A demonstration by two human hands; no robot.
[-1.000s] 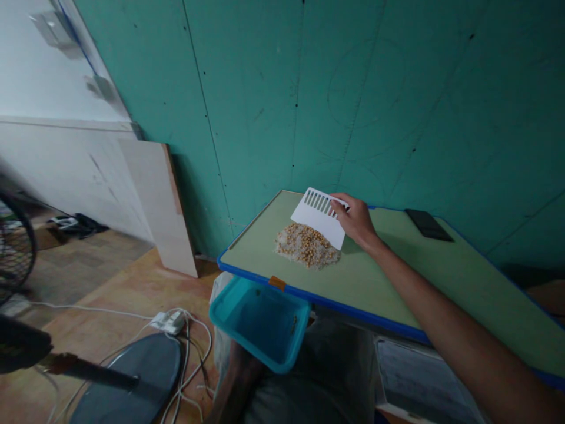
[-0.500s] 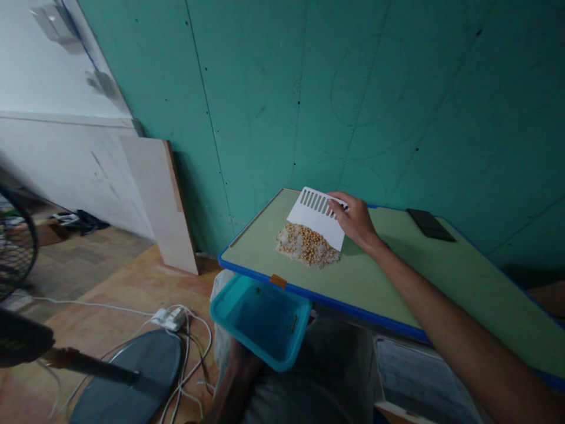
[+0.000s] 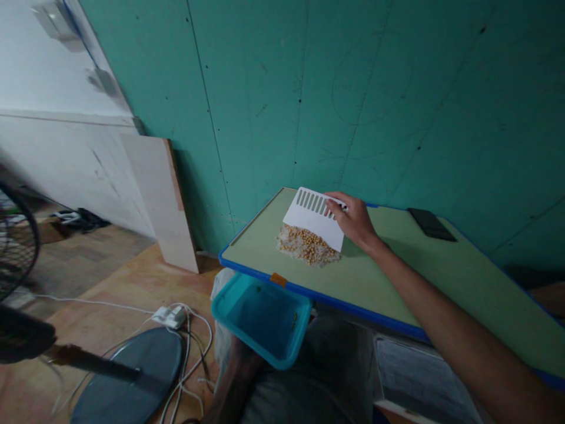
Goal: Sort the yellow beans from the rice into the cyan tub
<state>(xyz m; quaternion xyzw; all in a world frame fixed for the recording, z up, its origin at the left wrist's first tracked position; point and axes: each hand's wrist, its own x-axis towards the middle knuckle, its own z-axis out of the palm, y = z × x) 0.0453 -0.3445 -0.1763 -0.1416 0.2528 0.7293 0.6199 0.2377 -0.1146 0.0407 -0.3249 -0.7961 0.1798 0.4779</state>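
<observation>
My right hand (image 3: 352, 221) is closed on the right end of a white plastic scraper (image 3: 311, 224) with a row of slots along its upper part. The scraper's lower edge meets a spread pile of yellow beans mixed with pale grains (image 3: 308, 246) on the green tabletop (image 3: 375, 282). Below the table's front edge, a teal plastic basin (image 3: 260, 318) is held tilted, with a few small bits inside. My left hand (image 3: 245, 356) reaches under the basin and supports it; its fingers are hidden beneath.
A dark phone-like slab (image 3: 431, 225) lies at the table's back right. Orange tape (image 3: 278, 280) marks the blue front edge. A green wall (image 3: 265, 118) stands behind. On the left are a board (image 3: 163, 200), a fan base (image 3: 132, 377) and a power strip (image 3: 170, 317) with cables.
The scraper has shifted slightly left and tilted a little over the pile, my right hand moving with it. The basin stays almost in place.
</observation>
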